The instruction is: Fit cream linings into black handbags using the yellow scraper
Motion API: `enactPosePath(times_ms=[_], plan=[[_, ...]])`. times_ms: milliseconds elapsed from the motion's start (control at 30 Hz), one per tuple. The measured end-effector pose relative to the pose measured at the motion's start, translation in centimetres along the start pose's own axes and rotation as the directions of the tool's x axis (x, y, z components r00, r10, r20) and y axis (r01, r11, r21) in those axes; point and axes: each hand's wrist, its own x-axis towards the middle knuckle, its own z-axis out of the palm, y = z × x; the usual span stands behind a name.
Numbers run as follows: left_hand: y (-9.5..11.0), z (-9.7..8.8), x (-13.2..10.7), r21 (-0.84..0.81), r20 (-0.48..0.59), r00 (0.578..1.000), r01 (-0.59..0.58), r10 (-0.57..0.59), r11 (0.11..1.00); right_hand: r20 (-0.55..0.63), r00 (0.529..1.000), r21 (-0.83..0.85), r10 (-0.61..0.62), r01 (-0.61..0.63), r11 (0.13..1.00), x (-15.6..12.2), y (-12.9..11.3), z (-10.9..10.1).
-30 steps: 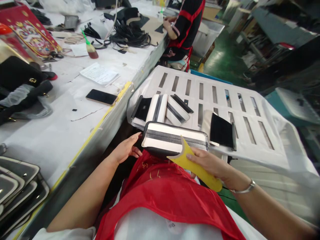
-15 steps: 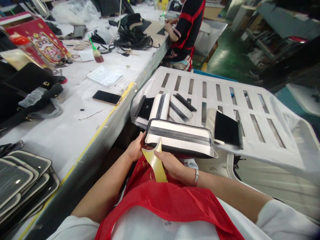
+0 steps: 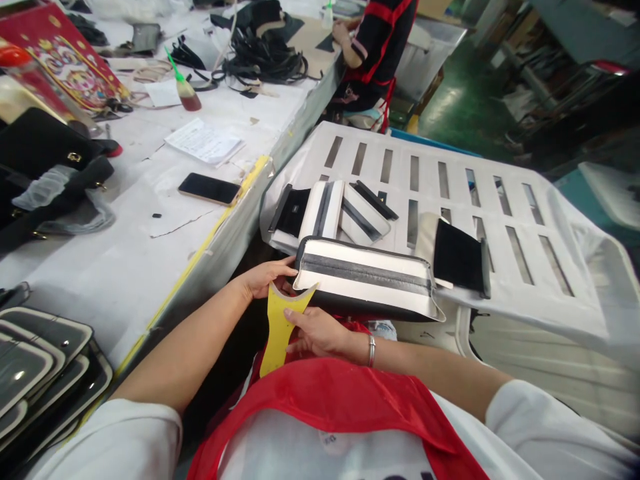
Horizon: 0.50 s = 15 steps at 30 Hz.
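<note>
In front of me is a bag body (image 3: 367,270), black at the edges, with white and dark grey stripes along its upper face. My left hand (image 3: 267,279) grips its left end, fingers partly hidden beneath. Pinched in my right hand (image 3: 317,331) is a flat yellow scraper-like piece (image 3: 285,320) with a curved, notched top edge. That edge is close to the bag's lower left corner; whether it touches I cannot tell. Behind the bag lie a striped panel (image 3: 323,210), another striped piece (image 3: 367,217) and a black flap piece (image 3: 459,257).
A white slotted rack (image 3: 540,267) carries the pieces. On the workbench (image 3: 165,267) to the left are a phone (image 3: 209,189), papers (image 3: 203,141), a glue bottle (image 3: 186,92), black bags (image 3: 47,167) and stacked grey panels (image 3: 45,360). A co-worker (image 3: 375,53) sits at the far edge.
The yellow piece has moved left in my right hand and turned its broad face up, toward the bag's left corner. My left hand has shifted slightly left, still on the bag's end.
</note>
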Motion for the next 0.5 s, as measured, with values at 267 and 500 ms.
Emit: enactPosePath(times_ms=[267, 500], plan=[[-2.7, 3.3, -1.3, -0.383, -0.208, 0.966, -0.223, 0.151, 0.897, -0.042, 0.999, 0.182, 0.007, 0.001, 0.983, 0.6, -1.0, 0.4], [-2.4, 4.7, -0.2, -0.431, -0.266, 0.956, -0.23, 0.121, 0.872, 0.024, 1.0, 0.248, 0.012, -0.018, 0.969, 1.0, -0.9, -0.4]])
